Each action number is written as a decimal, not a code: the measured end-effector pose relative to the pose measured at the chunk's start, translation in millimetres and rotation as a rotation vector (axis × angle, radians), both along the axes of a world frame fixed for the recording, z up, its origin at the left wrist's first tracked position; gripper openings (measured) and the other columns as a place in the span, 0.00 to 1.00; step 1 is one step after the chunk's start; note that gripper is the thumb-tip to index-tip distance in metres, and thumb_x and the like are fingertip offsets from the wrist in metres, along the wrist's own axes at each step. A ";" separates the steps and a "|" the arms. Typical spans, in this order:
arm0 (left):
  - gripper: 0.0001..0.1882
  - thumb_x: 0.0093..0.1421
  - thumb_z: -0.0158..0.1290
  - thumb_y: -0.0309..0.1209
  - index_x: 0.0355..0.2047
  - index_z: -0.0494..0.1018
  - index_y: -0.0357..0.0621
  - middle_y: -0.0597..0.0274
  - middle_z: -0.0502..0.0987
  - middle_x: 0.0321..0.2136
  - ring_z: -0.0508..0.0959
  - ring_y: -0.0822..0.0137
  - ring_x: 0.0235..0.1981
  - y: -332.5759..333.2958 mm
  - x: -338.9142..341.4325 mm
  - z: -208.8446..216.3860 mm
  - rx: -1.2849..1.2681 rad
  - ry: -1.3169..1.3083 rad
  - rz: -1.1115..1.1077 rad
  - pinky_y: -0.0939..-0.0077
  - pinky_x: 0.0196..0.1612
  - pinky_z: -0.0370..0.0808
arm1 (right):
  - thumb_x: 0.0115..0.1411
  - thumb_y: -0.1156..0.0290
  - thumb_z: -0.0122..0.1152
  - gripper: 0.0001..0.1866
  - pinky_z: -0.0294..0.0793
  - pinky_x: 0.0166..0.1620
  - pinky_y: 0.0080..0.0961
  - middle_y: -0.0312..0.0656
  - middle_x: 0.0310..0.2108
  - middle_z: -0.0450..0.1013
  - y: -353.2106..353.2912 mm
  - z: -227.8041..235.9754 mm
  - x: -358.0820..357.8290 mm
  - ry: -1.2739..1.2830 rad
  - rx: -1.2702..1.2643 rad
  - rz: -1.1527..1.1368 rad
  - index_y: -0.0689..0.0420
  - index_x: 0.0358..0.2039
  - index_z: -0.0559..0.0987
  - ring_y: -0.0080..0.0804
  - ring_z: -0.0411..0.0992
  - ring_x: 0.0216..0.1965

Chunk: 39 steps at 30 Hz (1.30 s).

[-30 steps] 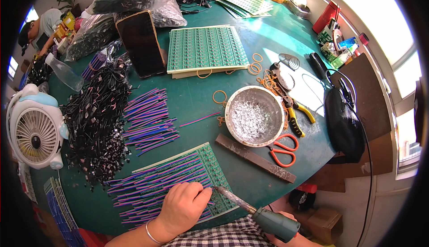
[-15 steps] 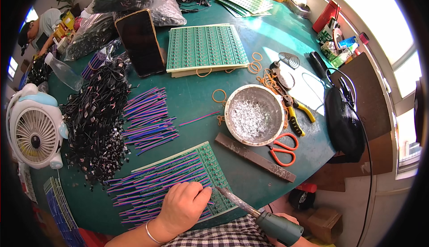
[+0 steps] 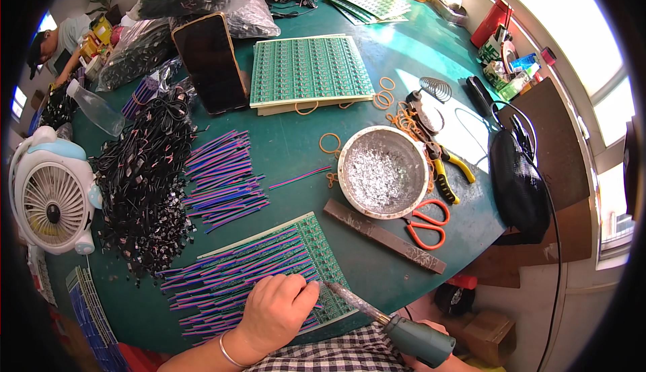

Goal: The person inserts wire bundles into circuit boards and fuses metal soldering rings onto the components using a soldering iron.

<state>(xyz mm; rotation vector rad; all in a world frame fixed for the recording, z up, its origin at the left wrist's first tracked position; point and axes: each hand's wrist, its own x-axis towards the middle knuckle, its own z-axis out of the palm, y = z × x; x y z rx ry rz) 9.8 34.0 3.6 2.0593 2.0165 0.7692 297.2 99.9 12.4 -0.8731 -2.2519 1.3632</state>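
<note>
A green circuit board panel (image 3: 328, 264) lies at the table's near edge, with rows of blue, pink and black wires (image 3: 235, 271) laid across it. My left hand (image 3: 279, 305), wearing a bangle, rests over the wires. Its thumb and forefinger are pinched together at a wire end by the bare strip of the board; the fingers mostly hide that wire. My right hand (image 3: 434, 331) grips a soldering iron (image 3: 417, 338) by its green handle, partly hidden behind it. The iron's dark tip points left, close to the left fingertips.
Right of the board lie a brown bar (image 3: 383, 236), a bowl of silvery flakes (image 3: 380, 173), orange-handled scissors (image 3: 428, 225) and yellow-handled pliers (image 3: 447, 177). Loose wires (image 3: 225, 180), black cables (image 3: 145, 183), a fan (image 3: 54, 197), a phone (image 3: 210, 65) and stacked panels (image 3: 309, 69) surround them. Another person (image 3: 64, 45) bends at far left.
Very little differs. The soldering iron's tip has shifted slightly beside my left fingertips; both hands hold nearly the same place.
</note>
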 end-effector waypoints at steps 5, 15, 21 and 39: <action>0.14 0.43 0.59 0.23 0.34 0.77 0.42 0.62 0.70 0.28 0.73 0.60 0.28 0.5 1.1 0.8 0.013 -0.011 0.007 0.66 0.31 0.71 | 0.52 0.73 0.63 0.18 0.72 0.48 0.33 0.53 0.42 0.74 -0.5 -3.0 4.2 -0.018 -0.046 -0.011 0.67 0.43 0.76 0.44 0.74 0.42; 0.15 0.42 0.59 0.23 0.35 0.77 0.42 0.61 0.70 0.29 0.73 0.60 0.28 0.6 -1.0 0.0 0.011 -0.014 -0.005 0.66 0.32 0.71 | 0.54 0.72 0.61 0.19 0.70 0.51 0.35 0.55 0.45 0.73 2.7 -6.9 8.0 -0.021 -0.128 0.028 0.67 0.46 0.75 0.46 0.74 0.45; 0.17 0.41 0.60 0.23 0.35 0.77 0.42 0.61 0.70 0.31 0.74 0.59 0.30 -1.9 -0.5 -1.6 -0.006 -0.026 0.005 0.66 0.33 0.72 | 0.54 0.73 0.61 0.19 0.71 0.50 0.35 0.55 0.45 0.73 1.9 -12.3 1.1 0.116 0.018 -0.001 0.67 0.46 0.75 0.46 0.74 0.45; 0.17 0.42 0.60 0.21 0.35 0.76 0.40 0.58 0.71 0.31 0.74 0.58 0.31 0.1 -1.3 -0.9 0.000 -0.089 0.029 0.66 0.34 0.74 | 0.58 0.75 0.57 0.13 0.75 0.32 0.24 0.41 0.25 0.75 57.9 14.4 -14.5 -0.111 0.395 -0.381 0.67 0.42 0.75 0.27 0.74 0.27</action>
